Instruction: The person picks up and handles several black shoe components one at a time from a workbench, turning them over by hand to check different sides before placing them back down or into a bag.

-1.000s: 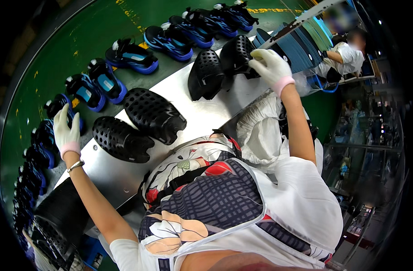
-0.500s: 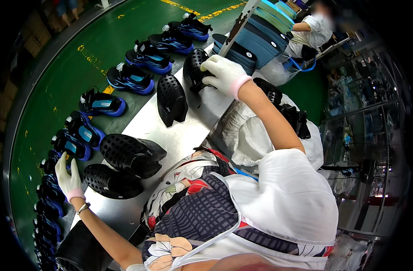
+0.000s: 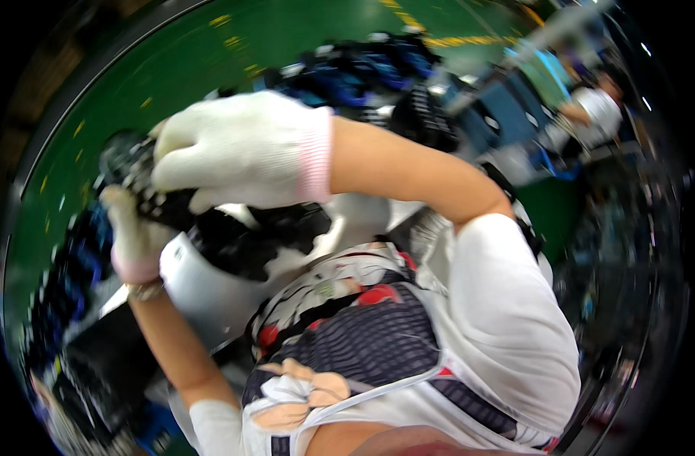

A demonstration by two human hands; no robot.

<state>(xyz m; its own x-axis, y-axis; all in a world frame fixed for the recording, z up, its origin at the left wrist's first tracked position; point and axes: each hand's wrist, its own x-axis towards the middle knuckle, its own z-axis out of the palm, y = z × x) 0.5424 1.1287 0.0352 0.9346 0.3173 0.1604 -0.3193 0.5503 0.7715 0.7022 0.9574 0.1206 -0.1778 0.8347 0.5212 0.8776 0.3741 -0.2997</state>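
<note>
A dark, white-flecked thing, blurred by motion, is between my two gloved hands; it looks like a black perforated shoe form. My right hand, in a white knit glove with a pink cuff, curls its fingers over the thing from the right. My left hand, gloved alike, presses against its lower left side, fingers partly hidden behind it. Below my right hand lie other black shoe forms on the shiny metal table. Another black shoe form stands farther right on the table.
Black and blue sports shoes line the table's far side, and more shoes run down the left. Stacked blue-grey insoles stand at the back right. A co-worker in white is beyond them. A metal post rises there.
My right hand has moved left from the far shoe forms and meets my left hand. The left hand has moved up, and a dark thing is now between them. The view has shifted and blurred.
</note>
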